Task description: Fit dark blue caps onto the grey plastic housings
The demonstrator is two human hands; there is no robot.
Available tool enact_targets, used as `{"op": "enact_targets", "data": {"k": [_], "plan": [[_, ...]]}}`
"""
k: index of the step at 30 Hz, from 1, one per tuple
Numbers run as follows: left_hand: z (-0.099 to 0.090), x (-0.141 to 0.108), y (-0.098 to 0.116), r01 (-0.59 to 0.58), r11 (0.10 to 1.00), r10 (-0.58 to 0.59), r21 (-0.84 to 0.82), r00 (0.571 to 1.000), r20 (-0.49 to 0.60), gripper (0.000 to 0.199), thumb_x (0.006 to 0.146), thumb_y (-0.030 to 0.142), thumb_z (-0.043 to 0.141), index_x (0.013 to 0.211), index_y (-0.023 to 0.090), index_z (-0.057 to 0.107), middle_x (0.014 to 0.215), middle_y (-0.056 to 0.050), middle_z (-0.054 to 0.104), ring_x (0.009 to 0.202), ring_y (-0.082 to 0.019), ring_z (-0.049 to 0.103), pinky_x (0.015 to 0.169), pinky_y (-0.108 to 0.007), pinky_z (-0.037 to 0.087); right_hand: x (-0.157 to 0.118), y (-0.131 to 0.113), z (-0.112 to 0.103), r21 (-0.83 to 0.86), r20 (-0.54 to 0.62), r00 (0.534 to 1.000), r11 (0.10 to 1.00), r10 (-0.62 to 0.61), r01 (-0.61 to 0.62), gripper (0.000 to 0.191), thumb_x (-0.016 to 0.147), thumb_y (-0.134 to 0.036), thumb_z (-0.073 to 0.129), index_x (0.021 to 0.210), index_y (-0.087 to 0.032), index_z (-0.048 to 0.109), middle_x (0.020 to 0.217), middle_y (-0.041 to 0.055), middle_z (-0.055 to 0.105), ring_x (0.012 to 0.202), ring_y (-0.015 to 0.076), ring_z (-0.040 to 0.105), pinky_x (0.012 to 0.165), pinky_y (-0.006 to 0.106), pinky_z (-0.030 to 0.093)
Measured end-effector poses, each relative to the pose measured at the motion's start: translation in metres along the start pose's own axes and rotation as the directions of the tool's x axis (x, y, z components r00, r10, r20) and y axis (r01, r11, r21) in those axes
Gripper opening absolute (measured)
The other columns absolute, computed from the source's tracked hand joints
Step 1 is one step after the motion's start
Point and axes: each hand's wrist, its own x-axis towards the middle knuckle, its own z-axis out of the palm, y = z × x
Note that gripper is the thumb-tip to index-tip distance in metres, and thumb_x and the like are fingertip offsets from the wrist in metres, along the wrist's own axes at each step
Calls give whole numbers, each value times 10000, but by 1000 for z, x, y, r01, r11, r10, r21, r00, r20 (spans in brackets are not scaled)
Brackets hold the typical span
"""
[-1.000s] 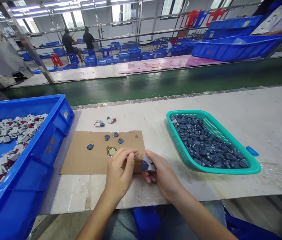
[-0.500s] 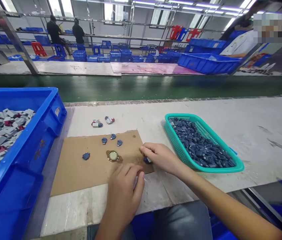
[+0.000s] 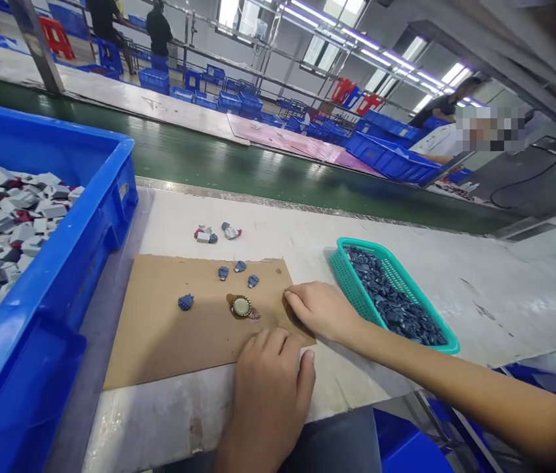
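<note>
L hand (image 3: 270, 381) flat on worktop (image 3: 406, 236) edge, fingers loosely curled, nothing seen in them; R hand (image 3: 320, 309) pressed onto right edge of cardboard sheet (image 3: 169, 328), fingers closed over a spot, can't tell if small blue part still under them. Risk: could nudge sheet w/ R hand & scatter loose blue parts (image 3: 238, 269) or smear gold cap (image 3: 241, 306). Vs 0.5 s ago: part no longer visible in R fingers, L hand nearer, teal basket (image 3: 356, 295) beyond as before.

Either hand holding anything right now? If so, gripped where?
Cannot tell. The right hand lies curled, knuckles up, on the cardboard sheet's right edge, hiding whatever may be under it. The left hand rests flat, nothing visible in it.
</note>
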Motion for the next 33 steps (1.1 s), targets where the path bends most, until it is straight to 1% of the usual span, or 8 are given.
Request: {"op": "enact_targets", "data": {"k": [4, 7, 11, 13, 17, 25, 29, 33], "plan": [[2, 1, 0, -18, 999, 19, 27, 999, -31, 185, 861, 225, 372, 821, 200, 551, 796, -20, 582, 759, -212, 519, 654, -392, 423, 0, -5, -1, -45, 25, 999, 998, -32, 33, 371, 884, -249, 240, 604, -153, 463, 618, 63, 555, 554, 148, 457, 503, 269, 178], [4, 1, -1, -25, 999, 27, 31, 997, -67, 191, 856, 212, 375, 775, 188, 547, 764, -26, 581, 746, -215, 523, 644, -393, 433, 1, -13, -2, -65, 47, 995, 993, -94, 96, 325, 877, -247, 265, 630, -155, 455, 627, 52, 540, 542, 137, 441, 508, 266, 198], [2, 0, -3, -19, 999, 15, -51, 998, -66, 187, 848, 202, 393, 757, 173, 553, 773, -46, 594, 760, -217, 534, 670, -400, 459, 2, -19, -3, -59, 69, 985, 985, -159, 163, 315, 881, -250, 247, 633, -164, 421, 611, 36, 513, 533, 128, 427, 526, 255, 251], [0, -1, -4, -19, 997, 16, -81, 999, -45, 166, 843, 212, 409, 794, 173, 563, 791, -50, 601, 774, -222, 539, 690, -411, 470, 3, -17, -2, -42, 68, 984, 985, -166, 169, 335, 895, -257, 203, 630, -171, 389, 601, 31, 498, 529, 126, 422, 536, 249, 278], [-2, 0, -3, -25, 999, 23, -44, 999, -42, 171, 843, 239, 419, 790, 170, 567, 767, -48, 601, 763, -229, 539, 697, -428, 483, 6, -10, 0, 7, 64, 983, 985, -173, 173, 353, 909, -289, 154, 623, -187, 334, 595, 26, 473, 538, 135, 416, 559, 254, 304], [-3, 2, -2, -16, 999, 15, -33, 1000, -22, 174, 842, 212, 409, 805, 160, 571, 772, -64, 604, 776, -243, 548, 697, -447, 484, 3, -10, 0, 84, 49, 980, 979, -192, 188, 326, 903, -288, 173, 631, -192, 322, 605, 20, 440, 543, 139, 388, 570, 262, 309], [0, 3, -3, -19, 999, 17, -26, 999, -51, 159, 829, 210, 432, 780, 161, 575, 760, -66, 610, 748, -241, 555, 668, -430, 481, 0, -10, 2, 139, 15, 983, 974, -182, 178, 333, 900, -290, 169, 629, -189, 335, 612, 23, 440, 549, 138, 381, 579, 263, 310], [0, 2, -3, -29, 1000, 29, 6, 996, -85, 180, 836, 210, 417, 779, 168, 582, 744, -62, 619, 747, -241, 566, 651, -402, 467, -2, -8, 6, 236, -19, 989, 961, -144, 145, 324, 890, -303, 205, 617, -188, 338, 599, 20, 417, 577, 150, 380, 609, 274, 286]]}}
